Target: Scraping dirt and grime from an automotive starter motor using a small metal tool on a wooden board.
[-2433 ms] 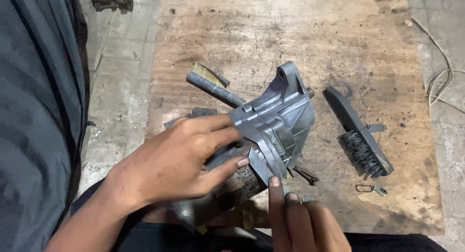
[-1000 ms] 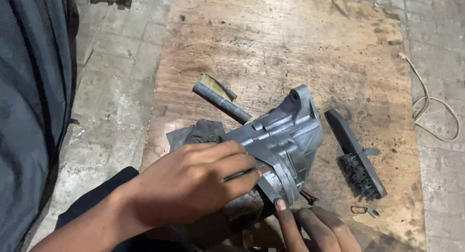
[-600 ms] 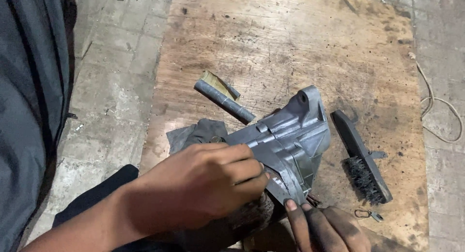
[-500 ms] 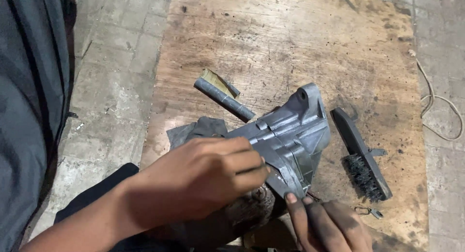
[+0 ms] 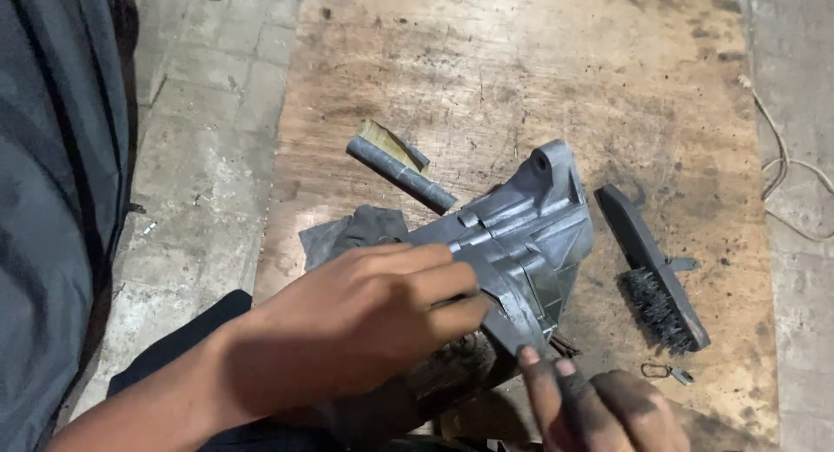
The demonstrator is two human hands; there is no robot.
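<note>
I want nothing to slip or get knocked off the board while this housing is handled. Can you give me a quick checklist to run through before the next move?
1. Left hand steadying the grey metal housing: ok, it lies across the housing's near side.
2. Right hand in contact: ok, fingertips meet the housing's lower edge.
3. Wire brush out of the way: ok, it lies apart to the right on the wooden board.
4. Grey tube clear of the housing: ok, it lies beyond it, apart.
5. Small clip near the right hand: not ok, it lies loose close to the fingers.
6. How firm the grip is: cannot tell.
</note>
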